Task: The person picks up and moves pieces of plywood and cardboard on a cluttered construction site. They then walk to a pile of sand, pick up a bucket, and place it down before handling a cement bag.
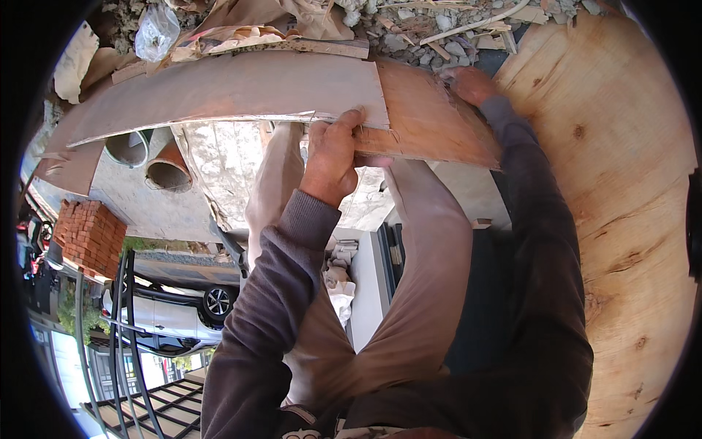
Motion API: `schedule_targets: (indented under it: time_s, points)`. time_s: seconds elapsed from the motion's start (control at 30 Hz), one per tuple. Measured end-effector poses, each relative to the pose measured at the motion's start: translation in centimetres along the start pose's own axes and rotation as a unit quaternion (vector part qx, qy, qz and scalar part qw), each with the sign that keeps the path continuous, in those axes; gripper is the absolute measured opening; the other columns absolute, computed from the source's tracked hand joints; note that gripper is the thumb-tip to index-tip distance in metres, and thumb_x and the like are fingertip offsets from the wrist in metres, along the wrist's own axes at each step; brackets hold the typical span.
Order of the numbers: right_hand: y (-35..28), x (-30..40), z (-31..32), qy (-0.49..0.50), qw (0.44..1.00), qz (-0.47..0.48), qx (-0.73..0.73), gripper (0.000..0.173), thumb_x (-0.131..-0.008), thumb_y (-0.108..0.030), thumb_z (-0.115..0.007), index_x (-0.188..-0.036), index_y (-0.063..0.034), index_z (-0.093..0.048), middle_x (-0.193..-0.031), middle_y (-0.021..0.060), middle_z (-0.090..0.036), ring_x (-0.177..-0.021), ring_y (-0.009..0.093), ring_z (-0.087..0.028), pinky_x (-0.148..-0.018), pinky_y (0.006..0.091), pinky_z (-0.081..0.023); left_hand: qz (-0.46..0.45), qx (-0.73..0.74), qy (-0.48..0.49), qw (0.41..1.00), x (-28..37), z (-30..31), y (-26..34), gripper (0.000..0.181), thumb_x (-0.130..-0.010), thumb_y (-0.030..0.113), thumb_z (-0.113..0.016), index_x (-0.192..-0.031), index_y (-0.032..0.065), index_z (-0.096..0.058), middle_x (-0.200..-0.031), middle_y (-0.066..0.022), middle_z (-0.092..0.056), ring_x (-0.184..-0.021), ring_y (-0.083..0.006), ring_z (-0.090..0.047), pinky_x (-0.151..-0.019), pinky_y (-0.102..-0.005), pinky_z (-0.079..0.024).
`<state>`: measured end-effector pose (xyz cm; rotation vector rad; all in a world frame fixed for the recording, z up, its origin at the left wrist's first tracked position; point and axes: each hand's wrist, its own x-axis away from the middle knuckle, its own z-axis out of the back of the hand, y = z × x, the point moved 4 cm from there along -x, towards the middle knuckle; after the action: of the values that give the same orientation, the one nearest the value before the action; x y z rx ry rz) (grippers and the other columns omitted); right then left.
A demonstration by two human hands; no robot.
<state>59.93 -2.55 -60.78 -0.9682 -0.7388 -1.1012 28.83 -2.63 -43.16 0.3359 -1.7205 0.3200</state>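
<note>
My left hand point(334, 151) clamps two overlapping plywood strips at their near edge. Its thumb presses on the grey-brown strip point(247, 90), which lies on top, and a finger shows beneath the reddish-brown strip point(428, 118). The upper strip reaches far to the left and has a splintered near edge. At the far right corner of the reddish-brown strip is my right hand point(473, 85), its fingers curled and partly hidden, so its hold is unclear. Both strips lie across, beyond my knees.
A large plywood sheet point(620, 219) fills the right side. Rubble point(444, 41), torn brown paper point(241, 38) and a clear plastic bag point(157, 33) lie beyond the strips. Left are a bucket point(127, 149), an orange pipe point(170, 169), stacked bricks point(90, 236) and a white car point(170, 318).
</note>
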Motion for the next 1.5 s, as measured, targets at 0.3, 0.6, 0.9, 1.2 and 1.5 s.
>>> schedule_targets:
  time_s: [0.3, 0.6, 0.9, 1.2, 1.5]
  points:
    - [-16.4, 15.2, 9.0, 0.146, 0.957, 0.094, -0.234, 0.044, -0.080, -0.021, -0.060, -0.122, -0.0089, -0.058, -0.110, 0.0144, -0.061, -0.103, 0.034, -0.057, -0.092, 0.0399, -0.044, 0.003, -0.002, 0.029, 1.000, -0.1, 0.8, -0.3, 0.030, -0.091, 0.019, -0.057, -0.111, -0.0029, -0.053, -0.100, -0.0132, -0.058, -0.082, -0.0255, -0.065, -0.056, -0.0353, -0.061]
    - [-16.8, 16.0, 8.0, 0.234, 0.971, 0.003, -0.048, 0.051, -0.070, 0.006, -0.057, -0.118, -0.0101, -0.060, -0.106, 0.0103, -0.063, -0.095, 0.030, -0.061, -0.080, 0.0384, -0.051, -0.029, 0.037, -0.041, 0.998, -0.3, -0.4, -0.2, 0.034, -0.092, 0.021, -0.054, -0.114, -0.0047, -0.049, -0.102, -0.0154, -0.058, -0.083, -0.0273, -0.067, -0.056, -0.0381, -0.062]
    - [-14.7, 16.6, 6.5, 0.271, 0.956, -0.014, -0.107, 0.052, -0.068, 0.010, -0.055, -0.116, -0.0096, -0.061, -0.108, 0.0108, -0.064, -0.096, 0.031, -0.062, -0.081, 0.0386, -0.050, -0.003, 0.041, -0.129, 0.991, -0.5, -2.1, -1.0, 0.035, -0.095, 0.025, -0.052, -0.118, -0.0019, -0.050, -0.107, -0.0135, -0.061, -0.092, -0.0239, -0.065, -0.066, -0.0371, -0.063]
    - [-15.3, 17.1, 6.0, 0.296, 0.949, -0.029, -0.105, 0.047, -0.067, 0.011, -0.056, -0.111, -0.0053, -0.063, -0.105, 0.0114, -0.065, -0.096, 0.032, -0.061, -0.082, 0.0393, -0.050, -0.015, 0.033, -0.118, 0.992, -1.0, -1.5, -1.6, 0.030, -0.092, 0.016, -0.058, -0.114, -0.0040, -0.053, -0.105, -0.0127, -0.061, -0.095, -0.0246, -0.063, -0.073, -0.0411, -0.062]
    - [-15.2, 16.8, 4.7, 0.310, 0.950, -0.011, -0.049, 0.038, -0.074, 0.001, -0.055, -0.111, -0.0069, -0.061, -0.090, 0.0097, -0.060, -0.086, 0.028, -0.060, -0.074, 0.0393, -0.049, -0.025, -0.018, -0.146, 0.989, -0.4, -1.0, -1.9, 0.038, -0.094, 0.028, -0.056, -0.122, 0.0031, -0.051, -0.121, -0.0116, -0.054, -0.110, -0.0253, -0.056, -0.092, -0.0486, -0.050]
